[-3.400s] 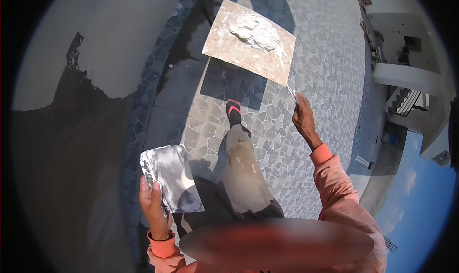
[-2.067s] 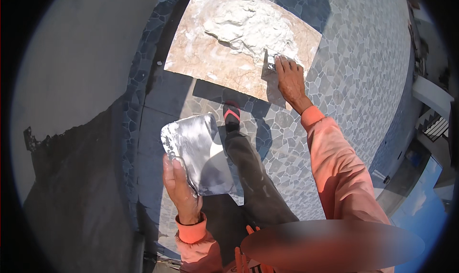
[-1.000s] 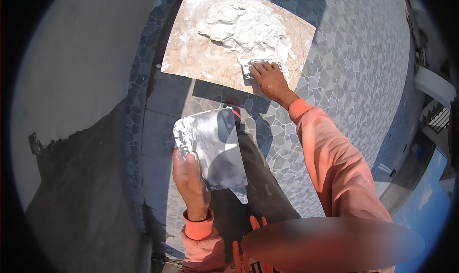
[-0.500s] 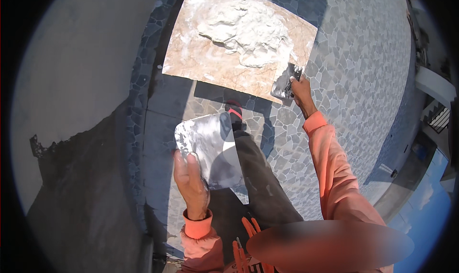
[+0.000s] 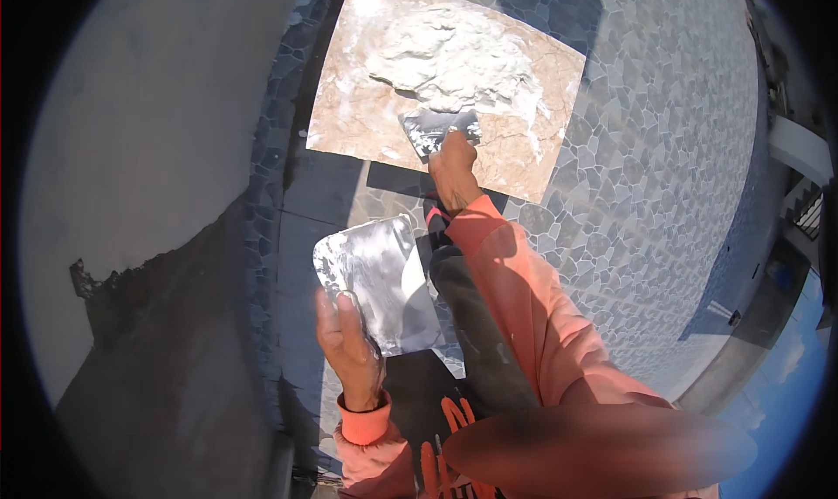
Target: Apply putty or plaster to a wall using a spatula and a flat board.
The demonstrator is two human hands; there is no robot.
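Observation:
A mound of wet white plaster [image 5: 454, 55] lies on a tan, marble-patterned board [image 5: 511, 154]. My right hand [image 5: 454, 169] grips a wide metal putty knife [image 5: 426, 130], its white-smeared blade against the near edge of the mound. Closer to my body, my left hand [image 5: 353, 355] is closed on a plastering trowel [image 5: 388, 276]. That trowel's broad rectangular face is turned up, with rounded corners and a thin white film along the far left edge. Its handle is hidden under the plate and my fingers.
A wall [image 5: 157, 132] rises on the left, pale above a ragged line and darker grey below. Grey stone-patterned paving [image 5: 646, 150] spreads to the right. My foot [image 5: 436, 213] is just this side of the board.
My right hand has swung left with the putty knife, from the board's near right corner to the mound's near edge. My left hand and the trowel stay almost in place.

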